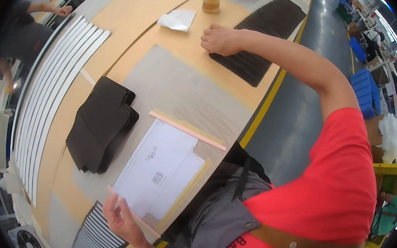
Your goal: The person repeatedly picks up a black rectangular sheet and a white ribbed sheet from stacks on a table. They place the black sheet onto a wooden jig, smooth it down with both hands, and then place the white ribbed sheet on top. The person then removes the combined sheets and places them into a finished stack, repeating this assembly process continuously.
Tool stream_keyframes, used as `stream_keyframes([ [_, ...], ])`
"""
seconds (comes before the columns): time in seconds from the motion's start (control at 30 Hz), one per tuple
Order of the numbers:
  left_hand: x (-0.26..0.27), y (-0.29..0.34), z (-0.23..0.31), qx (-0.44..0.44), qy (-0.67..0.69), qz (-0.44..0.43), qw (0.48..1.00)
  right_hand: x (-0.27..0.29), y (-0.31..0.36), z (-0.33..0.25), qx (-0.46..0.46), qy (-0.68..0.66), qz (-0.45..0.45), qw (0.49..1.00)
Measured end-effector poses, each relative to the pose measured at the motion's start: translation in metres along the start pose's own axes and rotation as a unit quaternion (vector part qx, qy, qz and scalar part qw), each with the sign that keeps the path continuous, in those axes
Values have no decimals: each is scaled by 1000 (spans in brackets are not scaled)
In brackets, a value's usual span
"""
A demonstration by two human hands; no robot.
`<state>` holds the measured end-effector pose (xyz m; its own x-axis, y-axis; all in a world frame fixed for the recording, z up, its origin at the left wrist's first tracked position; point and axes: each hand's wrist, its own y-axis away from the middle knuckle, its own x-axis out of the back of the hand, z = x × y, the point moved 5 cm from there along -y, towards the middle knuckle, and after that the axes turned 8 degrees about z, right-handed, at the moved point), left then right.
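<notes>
My right hand [222,39] reaches far out to the edge of a row of overlapping black pieces [270,21]. Its fingers are curled together, and whatever they may pinch is hidden. Near me, my left hand [122,220] is raised by the corner of a white printed sheet [157,160], fingers apart and holding nothing. Pale pink strips [187,129] border that sheet at both ends, with yellow tape along its near side. Left of the sheet lies a stack of black cut pieces [97,123]. Beside my left hand is a fanned set of white-striped dark pieces [95,239].
A bottle of amber liquid [211,1] and a crumpled white paper [176,20] are on the far table. Long white strips [58,89] lie along the left side, where another person [21,35] stands. A fan [28,245] is at lower left; blue crates [364,91] stand across the aisle.
</notes>
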<state>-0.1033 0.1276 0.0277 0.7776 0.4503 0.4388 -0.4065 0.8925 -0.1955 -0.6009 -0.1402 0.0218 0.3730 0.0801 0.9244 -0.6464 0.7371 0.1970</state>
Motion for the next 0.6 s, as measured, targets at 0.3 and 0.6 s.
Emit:
stream_keyframes([
  [0.3,-40,26,20,78,118,-36,989,83,1,-66,68,-219,80,970],
  [0.6,-125,24,52,167,335,-160,913,164,-54,-204,146,-416,129,888],
])
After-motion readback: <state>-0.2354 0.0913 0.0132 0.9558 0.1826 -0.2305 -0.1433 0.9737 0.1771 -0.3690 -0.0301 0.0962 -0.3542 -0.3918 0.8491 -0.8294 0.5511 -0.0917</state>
